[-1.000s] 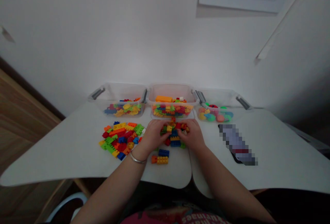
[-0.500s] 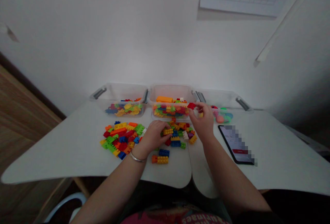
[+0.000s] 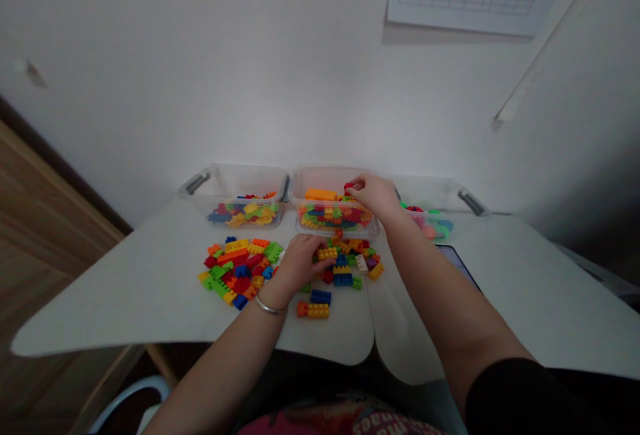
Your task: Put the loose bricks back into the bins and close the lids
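Note:
My left hand (image 3: pixel 303 260) is closed on a yellow toy brick (image 3: pixel 327 253) above the loose bricks at the middle of the table. Between the fingertips of my right hand (image 3: pixel 373 193) is a small red brick (image 3: pixel 348 188), held over the middle clear plastic box (image 3: pixel 337 229). That box holds many coloured bricks and a larger orange block (image 3: pixel 321 194). Below my left hand lie a dark blue brick (image 3: pixel 321 297) and a yellow brick (image 3: pixel 318 311) with an orange piece (image 3: pixel 303 309) at its end.
A big pile of mixed bricks (image 3: pixel 235 268) spreads on the left of the white table (image 3: pixel 125 295). Clear boxes with coloured pieces stand left (image 3: pixel 245 222) and right (image 3: pixel 425 185). My right forearm partly covers a phone (image 3: pixel 457 263). A wall rises behind the boxes.
My right hand has moved left and away from me with the red brick, from the box's right corner to over the middle box. My left hand stays almost still with the yellow brick.

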Tool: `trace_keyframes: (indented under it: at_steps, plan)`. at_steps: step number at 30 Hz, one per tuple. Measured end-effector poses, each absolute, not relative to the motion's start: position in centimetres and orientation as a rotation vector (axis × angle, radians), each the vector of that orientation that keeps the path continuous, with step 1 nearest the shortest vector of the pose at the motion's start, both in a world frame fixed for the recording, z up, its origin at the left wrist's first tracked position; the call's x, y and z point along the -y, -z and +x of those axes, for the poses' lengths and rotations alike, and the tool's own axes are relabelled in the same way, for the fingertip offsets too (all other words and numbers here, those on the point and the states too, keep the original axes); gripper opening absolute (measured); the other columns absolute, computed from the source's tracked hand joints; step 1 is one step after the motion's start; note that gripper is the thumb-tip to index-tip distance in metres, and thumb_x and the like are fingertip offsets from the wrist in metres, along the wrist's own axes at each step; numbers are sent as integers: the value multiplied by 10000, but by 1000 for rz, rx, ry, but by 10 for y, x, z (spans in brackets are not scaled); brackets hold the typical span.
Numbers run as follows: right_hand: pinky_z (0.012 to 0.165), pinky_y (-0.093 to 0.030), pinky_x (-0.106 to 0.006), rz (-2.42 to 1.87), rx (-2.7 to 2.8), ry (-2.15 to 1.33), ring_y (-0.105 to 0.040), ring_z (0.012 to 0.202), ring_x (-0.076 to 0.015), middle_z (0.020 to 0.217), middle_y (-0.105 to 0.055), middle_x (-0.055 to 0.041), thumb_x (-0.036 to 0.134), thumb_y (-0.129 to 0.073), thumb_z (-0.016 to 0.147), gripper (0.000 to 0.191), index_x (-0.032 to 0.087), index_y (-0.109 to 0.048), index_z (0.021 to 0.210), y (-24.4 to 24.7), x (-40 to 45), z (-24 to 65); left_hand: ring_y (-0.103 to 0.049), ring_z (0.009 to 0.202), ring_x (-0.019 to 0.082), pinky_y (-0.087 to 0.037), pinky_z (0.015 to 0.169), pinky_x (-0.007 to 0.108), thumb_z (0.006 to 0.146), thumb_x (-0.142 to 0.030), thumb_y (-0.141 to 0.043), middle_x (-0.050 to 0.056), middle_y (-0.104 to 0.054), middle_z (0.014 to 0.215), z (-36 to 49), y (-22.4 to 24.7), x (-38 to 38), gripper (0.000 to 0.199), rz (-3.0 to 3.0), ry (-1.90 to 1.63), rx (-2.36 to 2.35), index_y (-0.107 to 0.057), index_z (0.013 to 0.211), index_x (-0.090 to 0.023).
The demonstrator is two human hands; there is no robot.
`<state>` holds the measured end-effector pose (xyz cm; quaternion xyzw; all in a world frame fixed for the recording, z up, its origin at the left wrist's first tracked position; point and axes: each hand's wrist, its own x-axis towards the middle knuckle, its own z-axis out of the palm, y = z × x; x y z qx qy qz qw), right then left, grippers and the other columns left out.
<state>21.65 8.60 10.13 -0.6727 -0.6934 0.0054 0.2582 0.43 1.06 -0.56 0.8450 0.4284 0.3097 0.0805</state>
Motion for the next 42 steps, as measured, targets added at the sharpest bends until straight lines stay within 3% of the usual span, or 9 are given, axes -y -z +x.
trace_keyframes:
  at_steps: [9, 19, 24, 30, 42]
  plan:
    - [875, -474, -390, -1810, 1937, 16, -703, 926, -242, 983, -782, -60, 398, -625, 888, 245, 230, -752, 1015, -107, -84, 218, -605, 874, 234, -491, 803, 367, 709, -299, -840, 43, -658, 870, 5, 5, -11, 276, 2506, -851, -1283, -641, 869, -195]
    - [886, -493, -400, -1082, 1926, 107, -660, 937, -245, 964, -751, -88, 269, -609, 872, 178, 194, -713, 996, -74, -14, 213, -628, 940, 248, -511, 858, 400, 723, -262, -824, 55, -685, 952, 5, 7, -9, 310, 2452, -984, -1270, -647, 968, -196]
    - [880, -512, -416, -1066, 2041, 1, -645, 954, -249, 987, -735, -77, 205, -601, 861, 199, 204, -680, 1044, -26, 20, 207, -649, 960, 251, -528, 874, 418, 753, -258, -799, 61, -705, 974, 4, 11, -10, 330, 2436, -1073, -1220, -646, 1038, -191]
    - [970, -494, -466, -1091, 2037, 102, -622, 1070, -267, 1156, -710, -105, 167, -580, 859, 365, 206, -635, 1218, 7, 29, 198, -668, 1010, 246, -535, 924, 418, 838, -293, -721, 77, -717, 1066, 4, 12, -11, 317, 2404, -1136, -1167, -636, 1127, -193]
    - [930, -507, -430, -1061, 2030, 95, -640, 999, -250, 1041, -742, -89, 162, -594, 850, 286, 201, -687, 1118, 13, 25, 197, -672, 1086, 258, -519, 986, 436, 756, -229, -797, 67, -735, 1084, 4, 7, -10, 579, 2389, -1065, -1159, -578, 1292, -222]
